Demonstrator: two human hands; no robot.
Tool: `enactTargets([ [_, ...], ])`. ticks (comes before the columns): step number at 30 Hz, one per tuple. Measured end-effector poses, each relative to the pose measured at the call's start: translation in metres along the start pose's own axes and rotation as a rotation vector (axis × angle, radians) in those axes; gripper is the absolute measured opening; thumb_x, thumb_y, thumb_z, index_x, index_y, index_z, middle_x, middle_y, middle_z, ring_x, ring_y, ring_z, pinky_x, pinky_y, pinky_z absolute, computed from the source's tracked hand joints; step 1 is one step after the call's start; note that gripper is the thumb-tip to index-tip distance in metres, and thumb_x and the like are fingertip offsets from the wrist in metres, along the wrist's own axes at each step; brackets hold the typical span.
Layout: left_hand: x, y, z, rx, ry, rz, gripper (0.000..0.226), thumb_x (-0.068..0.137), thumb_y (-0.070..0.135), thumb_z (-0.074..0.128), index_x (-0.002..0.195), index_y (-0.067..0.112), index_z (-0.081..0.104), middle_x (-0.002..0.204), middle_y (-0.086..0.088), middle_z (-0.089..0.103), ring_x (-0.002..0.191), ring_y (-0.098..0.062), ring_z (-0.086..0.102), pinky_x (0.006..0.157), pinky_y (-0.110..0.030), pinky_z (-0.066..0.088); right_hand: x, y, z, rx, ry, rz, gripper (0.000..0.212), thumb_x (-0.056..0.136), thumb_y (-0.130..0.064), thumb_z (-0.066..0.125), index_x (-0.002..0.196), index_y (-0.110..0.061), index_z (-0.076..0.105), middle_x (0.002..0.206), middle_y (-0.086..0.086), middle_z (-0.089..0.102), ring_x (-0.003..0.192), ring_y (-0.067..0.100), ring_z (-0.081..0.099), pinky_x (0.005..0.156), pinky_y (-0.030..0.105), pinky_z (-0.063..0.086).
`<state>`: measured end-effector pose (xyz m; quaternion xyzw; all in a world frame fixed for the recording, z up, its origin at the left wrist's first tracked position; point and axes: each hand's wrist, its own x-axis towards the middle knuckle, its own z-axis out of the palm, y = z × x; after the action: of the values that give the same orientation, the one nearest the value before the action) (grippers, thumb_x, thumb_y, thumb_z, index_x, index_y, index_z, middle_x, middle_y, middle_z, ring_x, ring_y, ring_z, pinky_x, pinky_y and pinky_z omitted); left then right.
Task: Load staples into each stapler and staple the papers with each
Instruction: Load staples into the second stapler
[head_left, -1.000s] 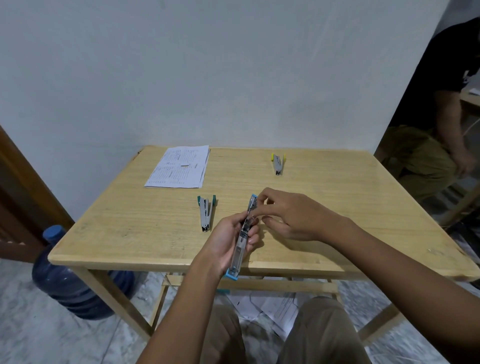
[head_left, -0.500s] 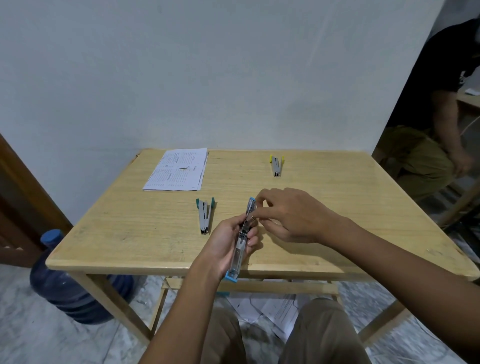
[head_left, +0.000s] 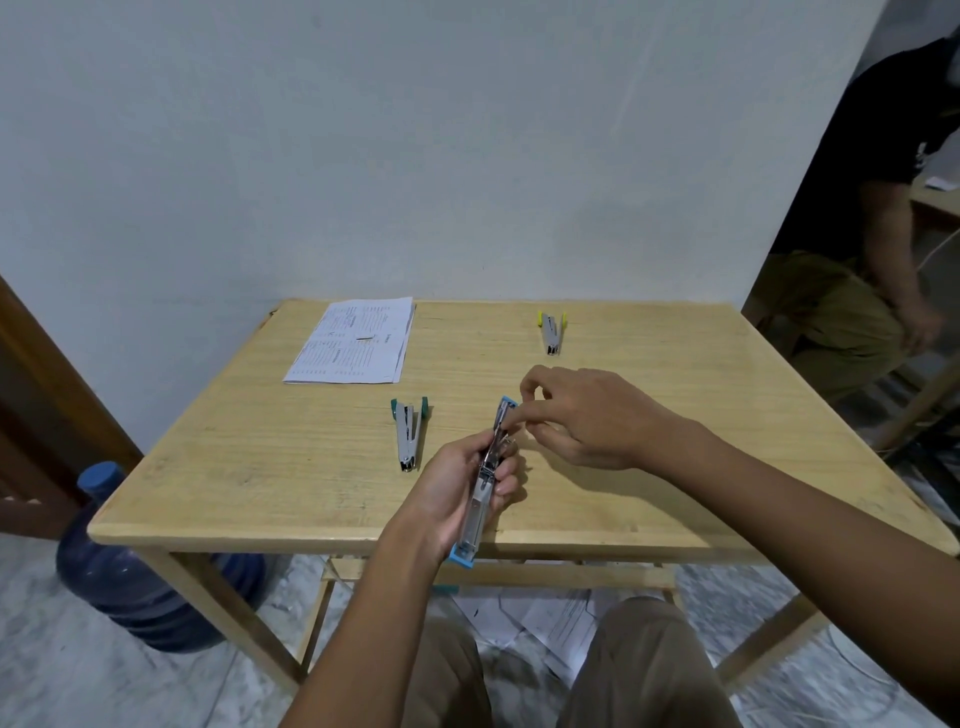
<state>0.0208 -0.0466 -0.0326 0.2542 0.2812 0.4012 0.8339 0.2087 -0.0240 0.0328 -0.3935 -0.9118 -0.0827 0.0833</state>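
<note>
Pale wood grain runs across the table (head_left: 675, 415), which stands against a white wall (head_left: 415, 130). Over its near edge the left hand (head_left: 457, 493) is wrapped around the blue stapler (head_left: 485, 483) — fingers curled on its metal middle, the blue end cap sticking out below the palm and past the table's edge, the other blue tip pointing away toward the wall. The stapler looks swung open along its length, with the metal channel facing up. The right hand (head_left: 582, 415) reaches in from the right with thumb and forefinger pinched together at the stapler's upper part, just below the far blue tip; whether a strip of staples sits between those fingertips is too small to tell.

To the left of the held stapler, the green stapler (head_left: 409, 434) lies flat on the table, its two green ends spread toward the wall. Farther back and to the right, the yellow stapler (head_left: 551, 332) lies the same way, well apart from both. The papers (head_left: 353, 343) rest in a stack at the far left of the table near the wall, with a small metal piece — possibly a staple strip (head_left: 364, 339) — lying on top.

A blue water jug (head_left: 135, 582) stands on the floor beside the table's left leg. Another person (head_left: 872, 249) sits at the right edge of the view.
</note>
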Motion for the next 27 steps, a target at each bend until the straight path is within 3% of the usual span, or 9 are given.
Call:
enactTargets([
  [4,-0.001,0.0,0.0,-0.048,-0.012,-0.013,0.026,0.102,0.023,0.039,0.088,0.006,0.053,0.067,-0.005,0.039,0.056,-0.014,0.035,0.053,-0.023,0.031,-0.003,-0.006,0.01,0.147,0.041,0.133,0.042,0.096,-0.046,0.031,0.121,-0.038,0.064,0.115,-0.008,0.053,0.078,0.007,0.05,0.066,0.024,0.034],
  [10,0.002,-0.001,-0.002,-0.075,-0.026,-0.017,0.026,0.101,0.02,0.041,0.118,0.004,0.05,0.072,-0.004,0.039,0.058,-0.012,0.034,0.053,-0.022,0.031,-0.007,-0.015,0.018,0.247,0.085,0.334,0.031,0.102,-0.037,0.042,0.127,-0.036,0.06,0.119,-0.011,0.051,0.07,0.001,0.042,0.065,0.027,0.038],
  [14,0.002,-0.001,-0.002,-0.064,-0.028,0.006,0.024,0.101,0.022,0.041,0.102,0.003,0.057,0.069,-0.005,0.039,0.056,-0.013,0.035,0.053,-0.023,0.032,-0.015,-0.03,0.018,0.576,0.269,0.353,0.02,0.097,-0.037,0.054,0.113,-0.033,0.066,0.106,-0.017,0.057,0.084,0.003,0.057,0.069,0.024,0.047],
  [17,0.004,-0.001,-0.004,-0.033,-0.015,0.018,0.025,0.102,0.023,0.041,0.101,0.003,0.056,0.066,-0.007,0.043,0.054,-0.016,0.039,0.058,-0.025,0.031,-0.02,-0.048,0.026,0.713,0.373,0.326,0.007,0.091,-0.029,0.067,0.097,-0.029,0.069,0.095,-0.015,0.063,0.085,0.007,0.062,0.065,0.02,0.051],
  [20,0.004,-0.002,-0.005,-0.015,-0.007,0.027,0.028,0.103,0.023,0.039,0.103,0.002,0.057,0.063,-0.007,0.043,0.053,-0.016,0.039,0.057,-0.026,0.032,-0.019,-0.055,0.035,0.719,0.472,0.339,0.006,0.087,-0.017,0.072,0.093,-0.017,0.074,0.088,-0.01,0.067,0.081,0.008,0.063,0.063,0.021,0.051],
  [23,0.004,-0.002,-0.005,-0.023,-0.013,0.027,0.029,0.103,0.024,0.038,0.108,0.002,0.057,0.063,-0.007,0.043,0.053,-0.015,0.038,0.055,-0.025,0.032,-0.016,-0.057,0.039,0.673,0.512,0.365,0.007,0.087,-0.017,0.072,0.094,-0.017,0.074,0.087,-0.009,0.066,0.081,0.006,0.062,0.065,0.021,0.051],
  [27,0.001,-0.001,0.001,-0.007,-0.029,0.037,0.025,0.099,0.023,0.043,0.083,0.007,0.054,0.062,-0.006,0.04,0.053,-0.014,0.033,0.054,-0.024,0.029,-0.009,-0.056,0.044,0.548,0.486,0.459,0.011,0.091,-0.028,0.068,0.097,-0.022,0.073,0.092,-0.011,0.061,0.073,-0.001,0.055,0.064,0.019,0.045],
])
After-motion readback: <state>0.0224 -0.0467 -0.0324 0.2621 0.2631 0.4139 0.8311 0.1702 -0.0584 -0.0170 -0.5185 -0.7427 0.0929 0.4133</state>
